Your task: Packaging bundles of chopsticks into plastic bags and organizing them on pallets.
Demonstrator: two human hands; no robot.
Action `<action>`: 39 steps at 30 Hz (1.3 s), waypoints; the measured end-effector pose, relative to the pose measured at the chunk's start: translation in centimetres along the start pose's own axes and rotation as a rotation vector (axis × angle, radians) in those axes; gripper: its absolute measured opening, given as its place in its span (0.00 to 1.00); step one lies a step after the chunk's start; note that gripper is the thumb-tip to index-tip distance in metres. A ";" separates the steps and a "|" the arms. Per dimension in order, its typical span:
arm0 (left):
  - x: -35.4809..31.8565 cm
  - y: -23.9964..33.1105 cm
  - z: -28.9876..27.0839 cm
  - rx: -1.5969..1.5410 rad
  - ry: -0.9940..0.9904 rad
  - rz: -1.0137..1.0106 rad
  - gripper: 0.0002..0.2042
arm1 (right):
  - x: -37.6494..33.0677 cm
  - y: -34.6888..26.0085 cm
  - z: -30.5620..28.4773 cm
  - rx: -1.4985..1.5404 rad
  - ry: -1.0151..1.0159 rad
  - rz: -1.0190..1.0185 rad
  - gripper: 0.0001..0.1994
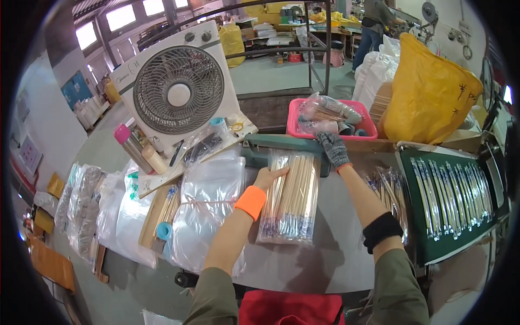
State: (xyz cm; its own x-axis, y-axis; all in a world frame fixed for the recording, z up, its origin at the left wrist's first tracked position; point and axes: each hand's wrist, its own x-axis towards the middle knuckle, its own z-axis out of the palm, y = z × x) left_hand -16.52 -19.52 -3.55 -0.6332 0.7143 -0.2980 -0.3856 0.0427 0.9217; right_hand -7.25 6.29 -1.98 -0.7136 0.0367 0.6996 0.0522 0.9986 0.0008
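My bare left hand, with an orange wristband, is closed on the left side of a clear bag of wooden chopsticks. The thumb lies across its front. The bag's upper end meets a long green bar, seemingly a bag sealer. My right hand, in a grey knit glove, lies over the bar's right end, just in front of a pink basket. Its fingers look stretched out, though their tips are hard to make out. Between my arms the bag rests on the grey table.
Clear empty bags lie left of my left forearm, below a white fan. Right of my right arm are wrapped chopsticks and a green tray with rows of more. A yellow sack stands behind; a person works farther back.
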 end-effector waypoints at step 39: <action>-71.2 -7.2 -1.0 1.688 -0.340 -0.236 0.05 | -24.1 -57.7 -19.6 0.900 -0.794 -1.054 0.11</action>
State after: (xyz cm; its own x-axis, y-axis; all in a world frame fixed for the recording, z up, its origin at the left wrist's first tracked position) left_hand 30.68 -71.36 10.76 -0.4281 0.6792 -0.5962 0.7659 0.6228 0.1595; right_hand 20.63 -52.94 -4.83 -0.3438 -0.9305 0.1264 -0.8824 0.2741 -0.3823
